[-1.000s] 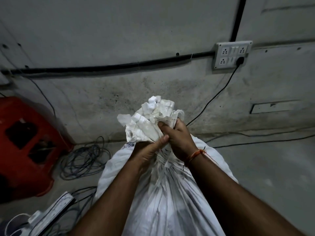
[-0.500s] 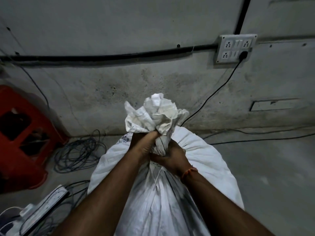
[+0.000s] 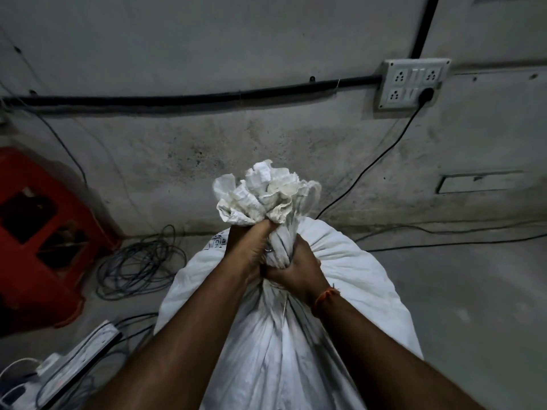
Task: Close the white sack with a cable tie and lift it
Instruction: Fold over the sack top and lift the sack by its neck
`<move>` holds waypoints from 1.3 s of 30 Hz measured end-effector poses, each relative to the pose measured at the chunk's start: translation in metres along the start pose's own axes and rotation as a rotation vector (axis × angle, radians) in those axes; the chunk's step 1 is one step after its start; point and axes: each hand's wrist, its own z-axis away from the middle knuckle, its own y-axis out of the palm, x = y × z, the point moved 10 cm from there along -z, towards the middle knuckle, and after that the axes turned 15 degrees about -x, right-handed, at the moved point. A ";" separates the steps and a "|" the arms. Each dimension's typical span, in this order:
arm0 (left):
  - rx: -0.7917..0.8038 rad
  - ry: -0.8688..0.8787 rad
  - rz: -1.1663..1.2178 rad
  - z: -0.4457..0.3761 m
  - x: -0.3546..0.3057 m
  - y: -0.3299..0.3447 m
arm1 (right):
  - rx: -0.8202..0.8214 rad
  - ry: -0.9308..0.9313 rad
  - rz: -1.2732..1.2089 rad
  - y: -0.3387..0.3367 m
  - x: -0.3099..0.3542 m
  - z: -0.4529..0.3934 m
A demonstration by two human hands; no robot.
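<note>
We hold the white sack (image 3: 340, 279) tight by its bunched neck.

The sack looks full and likely heavy, its cloth soft and crinkly, so the neck is our best hold. Our left hand (image 3: 250, 251) squeezes the neck high up, our right hand (image 3: 299, 269) squeezes just under it. The fat body hangs below both hands.

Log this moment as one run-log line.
stage: neck gathered | left hand: grips neck | right hand: grips neck below | white sack: upright, bunched top | cable tie: not visible
</note>
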 end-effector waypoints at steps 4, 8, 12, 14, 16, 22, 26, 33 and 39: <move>-0.098 0.170 -0.038 -0.007 -0.005 -0.010 | 0.000 0.064 0.188 0.000 -0.022 0.008; -0.159 0.327 -0.044 -0.005 -0.007 -0.018 | 0.090 0.168 0.383 0.003 -0.042 0.016; -0.144 0.345 0.002 -0.009 0.000 -0.023 | 0.071 0.269 0.492 0.005 -0.049 0.021; -0.095 0.285 0.043 -0.013 0.005 -0.021 | 0.037 0.264 0.466 0.004 -0.048 0.025; 0.009 0.154 0.144 -0.015 0.010 -0.015 | 0.129 0.256 0.186 0.013 -0.048 0.028; 0.418 0.038 0.156 0.010 -0.009 0.016 | -0.054 0.005 -0.409 -0.054 0.024 0.011; 0.508 -0.055 0.229 0.032 -0.022 0.025 | -0.093 -0.419 -0.109 -0.065 0.108 0.000; 0.181 0.408 0.004 0.044 -0.073 -0.014 | -0.191 -0.024 -0.364 -0.070 0.099 -0.032; 0.173 0.879 -0.218 0.064 -0.085 -0.020 | -0.002 0.204 -0.268 -0.042 0.089 -0.037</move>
